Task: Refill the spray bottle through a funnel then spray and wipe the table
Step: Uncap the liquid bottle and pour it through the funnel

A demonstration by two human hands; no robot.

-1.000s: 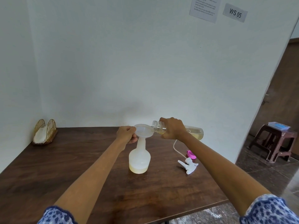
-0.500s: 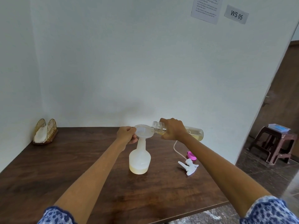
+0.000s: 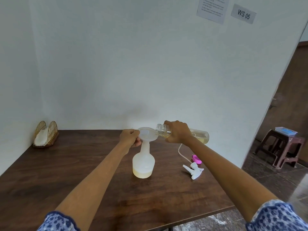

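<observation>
Spray bottle: upright mid-table, a little pale liquid at its base; funnel seated in its neck. Our left hand pinches the funnel rim, likely to steady it. Our right hand, fingers wrapped round the refill bottle, tips its mouth over the funnel. Nearby: trigger head, pink cap, napkin holder; nothing blocks the pour

— Where's the spray bottle?
— Upright on the table, white and translucent, with a shallow yellowish layer at the bottom, below the left hand fingers.
— The funnel?
— In its neck, rim pinched by those fingers.
— And the refill bottle?
— Clear, lying almost level in the right hand, mouth over the funnel. The trigger head lies beneath that wrist.
</observation>
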